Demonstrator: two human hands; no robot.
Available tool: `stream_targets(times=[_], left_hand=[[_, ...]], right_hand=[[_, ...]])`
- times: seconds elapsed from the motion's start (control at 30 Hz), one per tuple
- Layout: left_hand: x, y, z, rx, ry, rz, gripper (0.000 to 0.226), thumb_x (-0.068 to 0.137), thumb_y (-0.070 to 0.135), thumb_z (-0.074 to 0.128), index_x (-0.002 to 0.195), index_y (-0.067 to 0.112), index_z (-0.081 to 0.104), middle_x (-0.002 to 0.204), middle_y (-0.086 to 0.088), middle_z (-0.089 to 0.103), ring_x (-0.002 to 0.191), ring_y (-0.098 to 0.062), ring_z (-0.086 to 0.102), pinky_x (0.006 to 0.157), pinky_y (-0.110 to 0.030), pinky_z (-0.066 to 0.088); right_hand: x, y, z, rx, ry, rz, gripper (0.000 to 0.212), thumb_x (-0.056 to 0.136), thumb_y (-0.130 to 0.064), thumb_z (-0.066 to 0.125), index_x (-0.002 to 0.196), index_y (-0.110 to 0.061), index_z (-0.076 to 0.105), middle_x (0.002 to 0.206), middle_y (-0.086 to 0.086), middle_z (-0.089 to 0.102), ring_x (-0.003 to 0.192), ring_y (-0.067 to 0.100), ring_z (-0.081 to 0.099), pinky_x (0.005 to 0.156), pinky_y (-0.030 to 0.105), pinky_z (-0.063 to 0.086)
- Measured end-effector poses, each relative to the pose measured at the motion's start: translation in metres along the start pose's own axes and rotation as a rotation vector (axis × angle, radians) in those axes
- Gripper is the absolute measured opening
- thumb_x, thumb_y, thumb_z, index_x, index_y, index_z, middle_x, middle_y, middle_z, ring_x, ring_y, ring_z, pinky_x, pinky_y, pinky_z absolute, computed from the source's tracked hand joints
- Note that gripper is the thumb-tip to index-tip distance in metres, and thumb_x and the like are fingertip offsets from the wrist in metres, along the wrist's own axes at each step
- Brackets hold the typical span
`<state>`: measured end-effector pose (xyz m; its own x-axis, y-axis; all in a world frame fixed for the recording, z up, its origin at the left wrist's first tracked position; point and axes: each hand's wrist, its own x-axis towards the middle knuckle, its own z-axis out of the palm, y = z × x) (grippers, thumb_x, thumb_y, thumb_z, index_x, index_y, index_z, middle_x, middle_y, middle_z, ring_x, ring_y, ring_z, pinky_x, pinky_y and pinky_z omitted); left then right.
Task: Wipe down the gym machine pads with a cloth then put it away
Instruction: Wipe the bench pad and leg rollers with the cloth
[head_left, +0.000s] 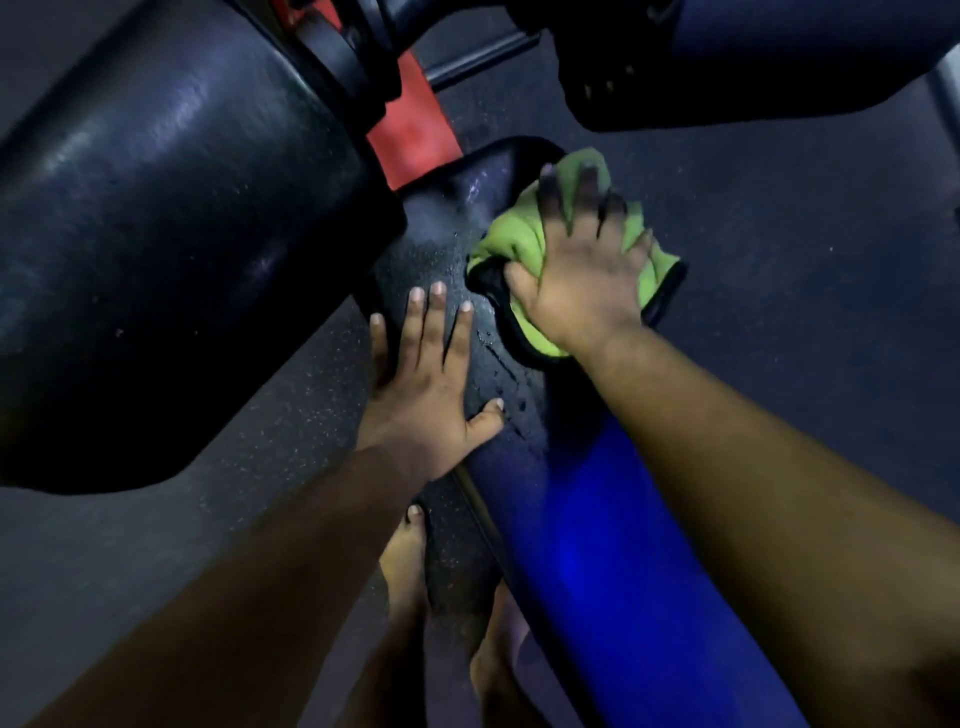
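Note:
A black gym pad runs through the middle of the view, its surface dotted with wet drops. My right hand presses a bunched green cloth with a dark edge onto the pad's right side. Lower on the same pad lies my left hand, flat, fingers spread, holding nothing. Below the black pad the machine continues as a blue padded part.
A large black roller pad fills the left. Red frame metal shows behind it, and another dark padded part hangs at the top right. Speckled rubber floor surrounds the machine. My bare feet stand below.

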<state>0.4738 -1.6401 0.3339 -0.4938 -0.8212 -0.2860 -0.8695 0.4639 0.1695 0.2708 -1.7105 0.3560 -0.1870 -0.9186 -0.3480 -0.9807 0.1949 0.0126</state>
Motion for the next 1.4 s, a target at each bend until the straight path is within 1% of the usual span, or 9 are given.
stream_targets(times=[0.2, 0.4, 0.6, 0.77, 0.97, 1.1, 1.2, 1.3, 1.4], left_hand=[[0.001, 0.002, -0.007, -0.073, -0.047, -0.014, 0.107, 0.083, 0.072, 0.03, 0.162, 0.011, -0.007, 0.167, -0.02, -0.02, 0.155, -0.035, -0.019, 0.122, -0.066, -0.003], [0.005, 0.003, -0.005, -0.071, -0.111, -0.03, 0.109, 0.077, 0.075, 0.017, 0.155, 0.015, -0.028, 0.16, -0.017, -0.039, 0.15, -0.035, -0.033, 0.12, -0.065, -0.014], [0.006, 0.002, -0.007, -0.083, -0.109, -0.02, 0.109, 0.079, 0.075, 0.023, 0.157, 0.015, -0.025, 0.164, -0.017, -0.032, 0.152, -0.035, -0.029, 0.121, -0.064, -0.011], [-0.005, -0.004, -0.008, -0.108, -0.06, -0.069, 0.113, 0.087, 0.079, 0.035, 0.16, 0.009, -0.015, 0.168, -0.014, -0.023, 0.156, -0.03, -0.02, 0.122, -0.061, -0.01], [-0.045, -0.011, -0.01, -0.213, -0.098, -0.213, 0.102, 0.094, 0.077, 0.029, 0.16, 0.015, -0.017, 0.168, -0.004, -0.026, 0.157, -0.021, -0.017, 0.123, -0.064, -0.006], [-0.055, -0.002, -0.009, -0.195, -0.063, -0.224, 0.094, 0.099, 0.071, 0.028, 0.162, 0.012, -0.009, 0.17, -0.006, -0.018, 0.158, -0.021, -0.007, 0.122, -0.065, -0.003], [-0.057, -0.003, -0.007, -0.217, -0.035, -0.24, 0.101, 0.097, 0.074, 0.03, 0.16, 0.01, -0.015, 0.169, -0.007, -0.02, 0.158, -0.022, -0.012, 0.123, -0.065, -0.003], [-0.067, -0.002, -0.004, -0.25, 0.077, -0.367, 0.123, 0.087, 0.084, 0.04, 0.155, 0.006, -0.026, 0.167, -0.014, -0.023, 0.155, -0.024, -0.017, 0.121, -0.063, -0.005], [-0.071, 0.003, -0.003, -0.277, 0.118, -0.449, 0.135, 0.079, 0.09, 0.044, 0.152, 0.004, -0.03, 0.165, -0.015, -0.022, 0.156, -0.028, -0.014, 0.121, -0.066, 0.002]], right_hand=[[-0.105, 0.055, 0.021, -0.013, -0.075, -0.034, 0.094, 0.083, -0.075, 0.033, 0.162, -0.038, -0.002, 0.172, -0.003, -0.005, 0.157, 0.034, 0.008, 0.101, 0.074, 0.037], [0.023, -0.018, -0.015, 0.063, 0.011, 0.096, 0.091, 0.094, -0.066, 0.042, 0.163, -0.029, -0.005, 0.17, 0.011, 0.006, 0.149, 0.045, 0.02, 0.11, 0.072, 0.026], [0.024, 0.017, -0.021, -0.02, -0.032, -0.256, 0.087, 0.087, -0.073, 0.042, 0.161, -0.041, 0.009, 0.172, -0.007, 0.006, 0.156, 0.037, 0.007, 0.111, 0.078, 0.017], [0.038, -0.013, -0.017, 0.121, 0.001, 0.109, 0.094, 0.088, -0.073, 0.045, 0.16, -0.042, -0.008, 0.171, 0.01, -0.004, 0.155, 0.043, 0.004, 0.111, 0.076, 0.021], [0.023, -0.054, -0.008, -0.031, 0.073, -0.464, 0.09, 0.086, -0.071, 0.04, 0.162, -0.037, 0.008, 0.172, -0.004, 0.007, 0.158, 0.034, 0.0, 0.112, 0.077, 0.007], [0.047, -0.019, -0.012, 0.042, -0.004, -0.28, 0.096, 0.071, -0.09, 0.03, 0.156, -0.055, 0.005, 0.172, -0.006, -0.005, 0.158, 0.03, -0.004, 0.12, 0.07, 0.007], [0.035, -0.059, -0.014, -0.022, 0.05, -0.152, 0.09, 0.081, -0.082, 0.039, 0.159, -0.047, 0.012, 0.172, -0.003, -0.002, 0.157, 0.036, -0.002, 0.114, 0.078, 0.003], [0.0, -0.099, -0.005, -0.092, 0.057, -0.424, 0.085, 0.084, -0.074, 0.035, 0.158, -0.033, 0.028, 0.169, 0.003, 0.019, 0.154, 0.039, 0.012, 0.113, 0.074, 0.01], [0.006, -0.068, -0.012, -0.136, -0.014, -0.678, 0.091, 0.075, -0.077, 0.03, 0.158, -0.039, 0.03, 0.167, 0.002, 0.025, 0.154, 0.036, 0.014, 0.112, 0.077, 0.008]])
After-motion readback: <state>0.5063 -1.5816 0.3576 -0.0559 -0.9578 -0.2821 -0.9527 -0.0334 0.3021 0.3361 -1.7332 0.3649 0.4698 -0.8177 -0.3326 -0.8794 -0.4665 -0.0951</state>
